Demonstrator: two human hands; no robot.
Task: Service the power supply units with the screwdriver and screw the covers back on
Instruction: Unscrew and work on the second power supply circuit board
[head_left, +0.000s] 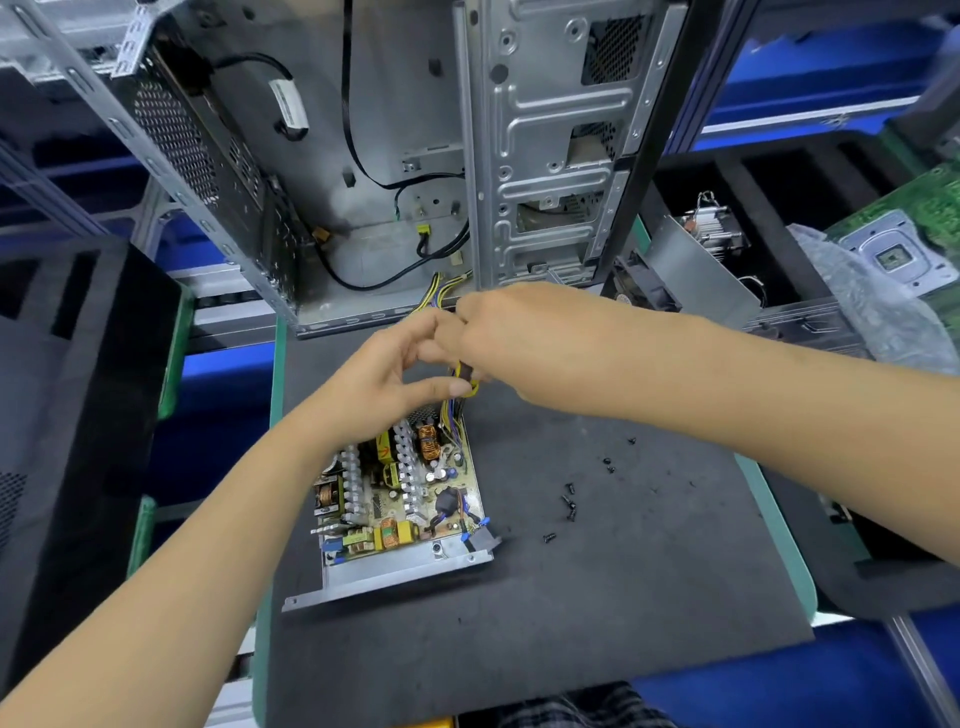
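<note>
The dark-matted desk (649, 582) carries an opened power supply unit (400, 499) left of centre, loose black screws (569, 501) to its right, and a computer case (395, 171) at the far edge.

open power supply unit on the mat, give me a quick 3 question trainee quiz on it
1. True or false: the power supply unit has its cover on.
2. What do the left hand and right hand hold? A) screwdriver B) wire bundle C) fan
3. The loose screws lie to the unit's ____ on the mat.

Key: 1 false; 2 B; 3 right
</note>
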